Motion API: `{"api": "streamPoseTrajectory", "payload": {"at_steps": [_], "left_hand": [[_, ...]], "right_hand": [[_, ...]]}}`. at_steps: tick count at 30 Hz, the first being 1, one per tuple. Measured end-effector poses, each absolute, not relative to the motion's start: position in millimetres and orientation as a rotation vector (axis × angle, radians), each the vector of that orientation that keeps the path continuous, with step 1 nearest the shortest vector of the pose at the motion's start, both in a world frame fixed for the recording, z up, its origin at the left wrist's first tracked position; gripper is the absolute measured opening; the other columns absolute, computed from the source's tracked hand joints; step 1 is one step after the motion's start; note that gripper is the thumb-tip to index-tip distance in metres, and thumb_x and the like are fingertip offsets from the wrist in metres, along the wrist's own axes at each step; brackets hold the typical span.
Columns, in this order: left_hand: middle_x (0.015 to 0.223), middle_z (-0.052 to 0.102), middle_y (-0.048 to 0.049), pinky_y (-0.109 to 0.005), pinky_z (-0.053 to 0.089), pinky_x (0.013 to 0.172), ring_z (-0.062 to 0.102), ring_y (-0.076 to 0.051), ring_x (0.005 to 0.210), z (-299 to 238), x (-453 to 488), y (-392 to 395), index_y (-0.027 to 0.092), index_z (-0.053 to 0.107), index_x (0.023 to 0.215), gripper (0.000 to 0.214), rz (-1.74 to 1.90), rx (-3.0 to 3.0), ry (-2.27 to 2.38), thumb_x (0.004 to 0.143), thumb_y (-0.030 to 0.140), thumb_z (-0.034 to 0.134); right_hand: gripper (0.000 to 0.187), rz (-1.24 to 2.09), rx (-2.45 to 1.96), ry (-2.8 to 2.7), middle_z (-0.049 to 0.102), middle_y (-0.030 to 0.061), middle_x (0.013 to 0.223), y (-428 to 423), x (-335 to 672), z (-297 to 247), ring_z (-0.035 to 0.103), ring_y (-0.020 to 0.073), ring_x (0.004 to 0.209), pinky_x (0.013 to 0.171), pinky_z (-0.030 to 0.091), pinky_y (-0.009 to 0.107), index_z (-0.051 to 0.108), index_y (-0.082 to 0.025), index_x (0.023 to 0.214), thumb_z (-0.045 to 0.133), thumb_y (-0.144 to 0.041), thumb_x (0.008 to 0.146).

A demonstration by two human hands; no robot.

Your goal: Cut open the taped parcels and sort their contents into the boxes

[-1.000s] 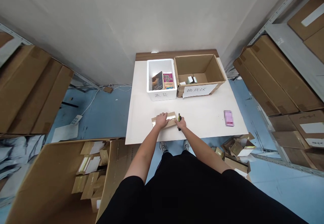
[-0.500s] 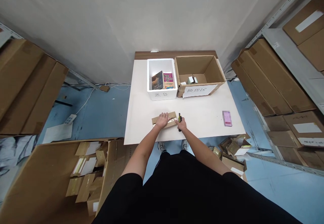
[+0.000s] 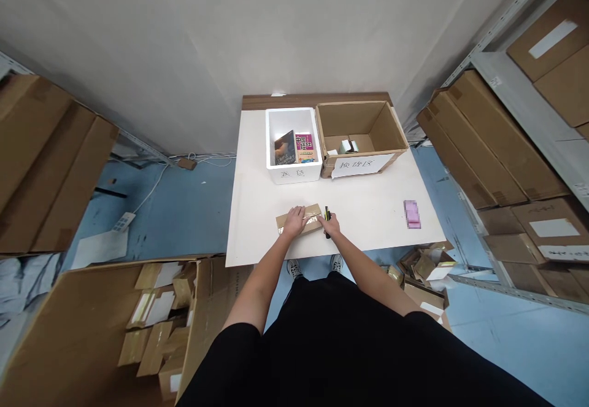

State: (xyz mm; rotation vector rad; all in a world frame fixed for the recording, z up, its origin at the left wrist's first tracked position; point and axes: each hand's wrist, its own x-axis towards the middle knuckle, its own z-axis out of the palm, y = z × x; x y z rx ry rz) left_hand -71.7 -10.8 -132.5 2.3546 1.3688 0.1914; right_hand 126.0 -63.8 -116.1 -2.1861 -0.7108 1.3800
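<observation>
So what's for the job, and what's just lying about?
In use:
small taped box, under the left grip
black-and-yellow tool, in the right grip

Probably just lying about, untouched:
pink blurred thing
power strip
brown cartons at right

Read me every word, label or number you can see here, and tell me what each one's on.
"中国": pink book, top line; lower lines unclear.
"换货区": paper sheet on the cardboard box.
"退货", faintly: white foam box.
Too small or blurred: dark book, purple pixelated item, shelf carton labels.
</observation>
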Motion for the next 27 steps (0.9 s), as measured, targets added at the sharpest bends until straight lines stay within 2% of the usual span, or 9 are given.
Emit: {"api": "streamPoseTrajectory", "payload": {"at_steps": [4,8,11,14,17,19,23,27], "left_hand": [[0.158,0.056,-0.0219,-0.05,0.029,0.13,0.048,-0.034,0.151,-136,-73,-12,0.01,0.052,0.155,0.059,0.159,2.264,1.456,0.111,0.047,0.04],[0.159,0.056,-0.0205,-0.051,0.031,0.129,0.046,-0.034,0.153,-132,-75,-10,0.011,0.053,0.155,0.058,0.134,2.27,1.443,0.111,0.045,0.036],[0.157,0.059,-0.0191,-0.049,0.034,0.126,0.049,-0.033,0.15,-128,-76,-11,0.015,0.055,0.154,0.058,0.137,2.272,1.442,0.111,0.049,0.038],[0.156,0.059,-0.0176,-0.048,0.036,0.124,0.052,-0.034,0.144,-123,-77,-14,0.019,0.056,0.154,0.057,0.152,2.234,1.504,0.109,0.052,0.043],[0.16,0.054,-0.0166,-0.048,0.038,0.121,0.051,-0.035,0.144,-119,-79,-14,0.022,0.056,0.154,0.058,0.147,2.185,1.549,0.106,0.054,0.05],[0.156,0.057,-0.0159,-0.047,0.04,0.118,0.053,-0.036,0.141,-116,-80,-13,0.024,0.055,0.155,0.06,0.107,2.165,1.534,0.104,0.056,0.054],[0.146,0.064,-0.0143,-0.045,0.041,0.114,0.058,-0.034,0.131,-112,-80,-12,0.026,0.051,0.157,0.06,0.031,2.127,1.553,0.105,0.056,0.052],[0.146,0.064,-0.0149,-0.045,0.038,0.116,0.057,-0.033,0.132,-111,-78,-16,0.026,0.049,0.158,0.06,0.045,2.123,1.623,0.107,0.055,0.047]], "right_hand": [[0.078,1.417,-2.284,-0.643,0.071,0.0109,0.111,-52,124,-111,0.064,0.0159,0.052,0.048,0.054,0.03,0.049,-0.019,0.138,0.078,-0.068,0.084],[0.073,1.451,-2.243,-0.645,0.071,0.0102,0.114,-51,124,-115,0.064,0.0144,0.054,0.048,0.055,0.028,0.051,-0.02,0.134,0.078,-0.067,0.084],[0.069,1.41,-2.188,-0.681,0.072,0.0072,0.106,-57,126,-120,0.063,0.0131,0.052,0.048,0.054,0.026,0.05,-0.021,0.135,0.077,-0.063,0.087],[0.059,1.353,-2.099,-0.703,0.072,-0.0002,0.087,-67,129,-125,0.061,0.0124,0.047,0.048,0.053,0.023,0.049,-0.022,0.135,0.072,-0.058,0.093],[0.047,1.348,-1.978,-0.703,0.065,-0.0081,0.068,-78,137,-130,0.061,0.0134,0.045,0.049,0.051,0.021,0.048,-0.024,0.128,0.066,-0.054,0.096],[0.044,1.365,-1.946,-0.675,0.063,-0.0096,0.062,-84,145,-133,0.061,0.0144,0.044,0.048,0.05,0.021,0.047,-0.024,0.121,0.066,-0.054,0.095],[0.04,1.353,-1.953,-0.548,0.062,-0.0085,0.059,-91,165,-138,0.061,0.0148,0.043,0.048,0.05,0.022,0.045,-0.025,0.111,0.063,-0.057,0.095],[0.04,1.325,-1.888,-0.495,0.068,-0.0059,0.071,-97,193,-146,0.064,0.0145,0.052,0.053,0.052,0.022,0.047,-0.024,0.115,0.064,-0.052,0.092]]}}
